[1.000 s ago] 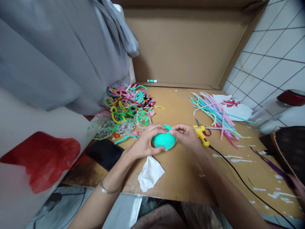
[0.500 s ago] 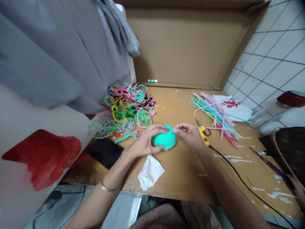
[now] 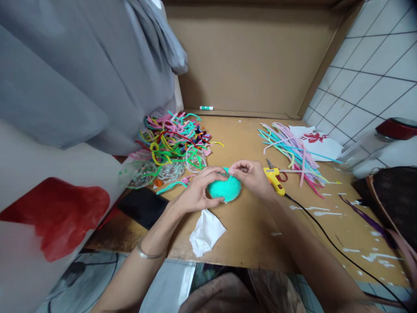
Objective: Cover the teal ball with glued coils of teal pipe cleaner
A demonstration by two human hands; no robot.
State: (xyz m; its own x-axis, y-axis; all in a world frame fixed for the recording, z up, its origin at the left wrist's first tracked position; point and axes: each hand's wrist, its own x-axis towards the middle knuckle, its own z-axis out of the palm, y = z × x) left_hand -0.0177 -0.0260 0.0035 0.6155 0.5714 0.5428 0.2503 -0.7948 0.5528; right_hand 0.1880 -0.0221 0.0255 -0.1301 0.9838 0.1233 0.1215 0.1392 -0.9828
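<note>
A turquoise ball [image 3: 224, 188], its surface ridged like wound pipe cleaner, sits over the table in front of me. My left hand [image 3: 203, 188] curves around its left side, fingers on top and thumb at the lower edge. My right hand [image 3: 249, 174] is closed in a pinch at the ball's upper right edge, on what looks like a turquoise pipe cleaner strand; the fingertips hide most of it. Just right of that hand lies a yellow glue gun [image 3: 276, 180], with red-handled scissors [image 3: 282, 175] partly behind it. A crumpled white tissue [image 3: 207, 234] lies below the ball.
Piled pipe cleaners [image 3: 176, 139] and clear plastic pieces [image 3: 172, 170] lie back left, near a dark flat object [image 3: 141, 208]. More pipe cleaners [image 3: 293, 152] lie right, by a clear bottle [image 3: 361, 150] and brown bag [image 3: 391, 200]. A black cord [image 3: 321, 226] crosses the right side.
My right hand has shifted slightly left and up, its pinch now nearer the top of the ball. My left hand keeps its hold. The whole view has shifted a little.
</note>
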